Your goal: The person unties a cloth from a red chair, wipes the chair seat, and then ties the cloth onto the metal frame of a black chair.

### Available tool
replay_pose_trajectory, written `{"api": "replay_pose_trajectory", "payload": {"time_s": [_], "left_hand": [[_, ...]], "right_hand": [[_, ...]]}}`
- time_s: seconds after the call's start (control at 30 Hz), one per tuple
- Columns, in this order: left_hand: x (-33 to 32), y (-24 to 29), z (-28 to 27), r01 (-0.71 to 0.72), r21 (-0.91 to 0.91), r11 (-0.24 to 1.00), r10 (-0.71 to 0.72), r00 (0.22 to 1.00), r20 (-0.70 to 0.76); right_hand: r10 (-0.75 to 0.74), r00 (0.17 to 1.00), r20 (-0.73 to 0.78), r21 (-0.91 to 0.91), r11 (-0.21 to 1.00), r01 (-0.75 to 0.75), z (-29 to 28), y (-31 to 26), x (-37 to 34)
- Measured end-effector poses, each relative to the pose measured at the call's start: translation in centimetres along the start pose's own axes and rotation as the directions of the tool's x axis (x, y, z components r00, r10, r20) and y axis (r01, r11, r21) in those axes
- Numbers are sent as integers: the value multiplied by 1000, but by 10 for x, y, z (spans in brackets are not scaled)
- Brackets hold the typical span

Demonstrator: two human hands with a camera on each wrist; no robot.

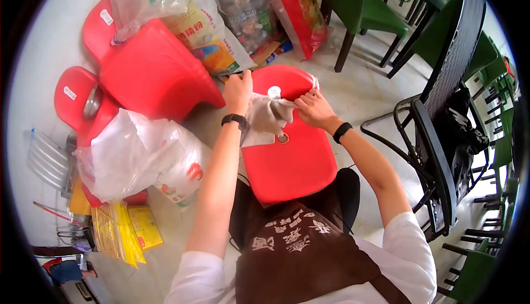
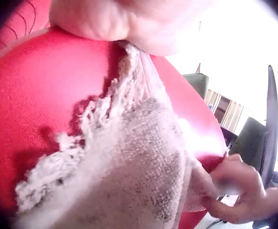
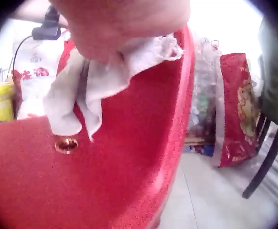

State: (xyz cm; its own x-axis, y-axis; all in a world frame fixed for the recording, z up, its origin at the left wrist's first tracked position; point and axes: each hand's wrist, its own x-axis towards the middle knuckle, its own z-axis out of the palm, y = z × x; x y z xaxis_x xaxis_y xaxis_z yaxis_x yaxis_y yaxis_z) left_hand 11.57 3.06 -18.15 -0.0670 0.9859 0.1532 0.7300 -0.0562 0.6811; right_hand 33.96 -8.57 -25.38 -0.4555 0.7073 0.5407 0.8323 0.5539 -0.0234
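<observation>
Apron (image 1: 298, 249) near red chair's edge (image 1: 281, 197), held cloth (image 1: 262, 123), floor (image 1: 353, 91) alongside

Your head view is bright, and the floor (image 1: 353, 91) glares white among the green chairs (image 1: 475, 271) at far right. Lens distortion curves that row; black vignetting rounds the borders. Your left wrist view is overexposed: upper right burns to white, glare strikes the red chair (image 2: 43, 90), and the cloth (image 2: 129, 162) throws a darker shadow on it. Your right hand (image 2: 244, 191) appears soft there, with a dark smudge. Your right wrist view is grainy, its upper right washed out.
</observation>
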Motion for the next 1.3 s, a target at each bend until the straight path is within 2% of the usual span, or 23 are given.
{"api": "replay_pose_trajectory", "payload": {"time_s": [0.13, 0.27, 0.4, 0.47, 0.5, 0.57, 0.6, 0.67, 0.7, 0.77, 0.83, 0.87, 0.9, 1.0, 1.03, 1.1, 1.13, 1.17, 1.2, 1.27, 1.3], "left_hand": [[-4, -3, 5, -17, 10, 1000, 17, 998, -58], [-6, -5, 3, -46, -4, 999, 46, 998, -41], [-7, -3, -2, -21, -4, 1000, 21, 1000, 16], [-9, -9, -3, -139, -1, 990, 139, 989, 45], [-9, -14, -3, -139, -1, 990, 139, 989, 46], [-10, -26, -3, -137, -91, 986, 143, 988, 63], [-10, -35, -4, -137, -96, 986, 143, 988, 62], [-17, -56, -7, -21, -286, 958, 79, 978, 193], [-21, -68, -1, -25, -292, 956, 84, 978, 190], [-29, -90, 10, -43, -554, 832, 89, 994, 57], [-37, -104, 18, -40, -656, 754, 41, 999, -14], [-36, -110, 16, -14, -596, 803, -10, 999, -38], [-37, -115, 18, -14, -606, 795, -12, 999, -38], [-51, -116, 3, 136, -751, 647, -27, 987, 155], [-50, -125, 8, 150, -760, 633, -37, 986, 163], [-35, -140, 20, 84, -695, 714, -28, 995, 92], [-34, -148, 21, -9, -678, 735, 46, 998, 37], [-37, -145, 12, -26, -669, 743, 49, 999, 16], [-31, -161, 26, -149, -596, 789, 71, 986, -153], [-30, -155, 18, -215, -695, 686, 83, 972, -219], [-39, -135, -3, -351, -587, 729, 178, 926, -332]], "right_hand": [[104, 994, -13, 100, 990, -102, 7, -9, -30], [243, 968, -60, 199, 953, -227, 10, -21, -29], [263, 958, -116, 184, 953, -240, 12, -30, -31], [269, 956, -118, 183, 952, -245, 11, -33, -30], [270, 956, -117, 183, 952, -246, 7, -34, -30], [312, 950, -8, 251, 920, -300, -5, -31, -27], [311, 951, -6, 246, 922, -300, -10, -31, -23], [225, 968, -108, 157, 966, -206, -19, -30, -15], [222, 969, -111, 151, 967, -204, -25, -30, -9], [182, 978, -99, 142, 976, -167, -35, -29, 4], [170, 982, -82, 130, 979, -158, -39, -24, 20], [168, 985, -44, 144, 977, -160, -41, -25, 24], [162, 986, -39, 133, 979, -156, -43, -23, 30], [137, 990, -32, 36, 990, -136, -50, -23, 42], [149, 989, -9, 28, 989, -149, -51, -24, 45], [151, 988, 39, 3, 988, -151, -53, -26, 59], [158, 986, 46, 15, 987, -159, -52, -30, 62], [166, 984, 67, 33, 985, -168, -50, -37, 62], [162, 983, 90, 31, 986, -165, -47, -39, 65], [173, 972, 159, 72, 980, -186, -48, -54, 73], [182, 966, 182, 109, 973, -204, -46, -59, 79]]}}
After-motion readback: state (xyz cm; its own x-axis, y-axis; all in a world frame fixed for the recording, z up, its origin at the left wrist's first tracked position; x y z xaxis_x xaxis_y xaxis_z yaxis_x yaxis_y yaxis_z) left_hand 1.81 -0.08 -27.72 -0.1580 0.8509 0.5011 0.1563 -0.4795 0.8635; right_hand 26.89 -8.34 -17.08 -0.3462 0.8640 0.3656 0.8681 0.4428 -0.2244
